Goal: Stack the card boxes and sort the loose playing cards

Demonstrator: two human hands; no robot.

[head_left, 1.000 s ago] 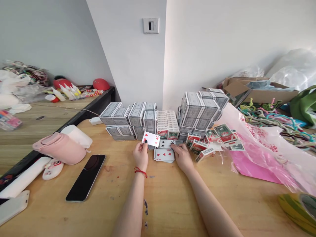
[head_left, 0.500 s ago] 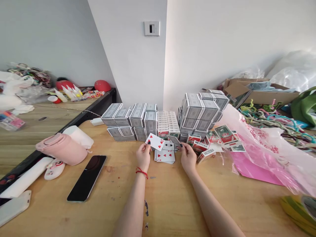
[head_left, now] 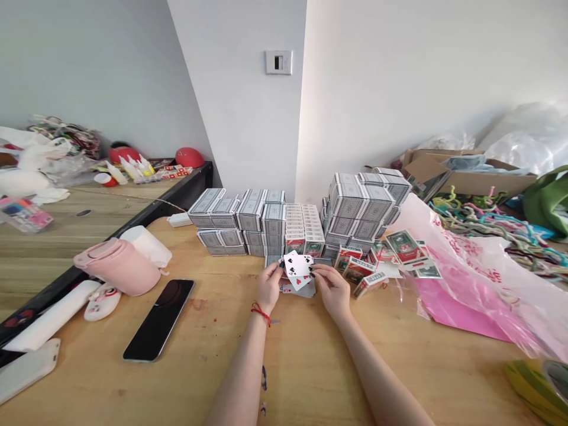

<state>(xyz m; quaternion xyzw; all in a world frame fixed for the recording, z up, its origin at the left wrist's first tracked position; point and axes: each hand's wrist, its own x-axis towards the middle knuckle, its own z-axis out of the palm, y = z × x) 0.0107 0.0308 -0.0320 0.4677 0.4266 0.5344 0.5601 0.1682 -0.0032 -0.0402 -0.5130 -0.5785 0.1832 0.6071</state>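
Your left hand (head_left: 268, 288) pinches a heart card (head_left: 299, 283), and your right hand (head_left: 332, 288) grips the spade card (head_left: 298, 265) overlapping it. Both cover part of a card pile (head_left: 307, 291).

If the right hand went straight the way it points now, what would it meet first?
The spade card at the right hand's fingertips; beyond it, probably the left hand; depth is unclear.
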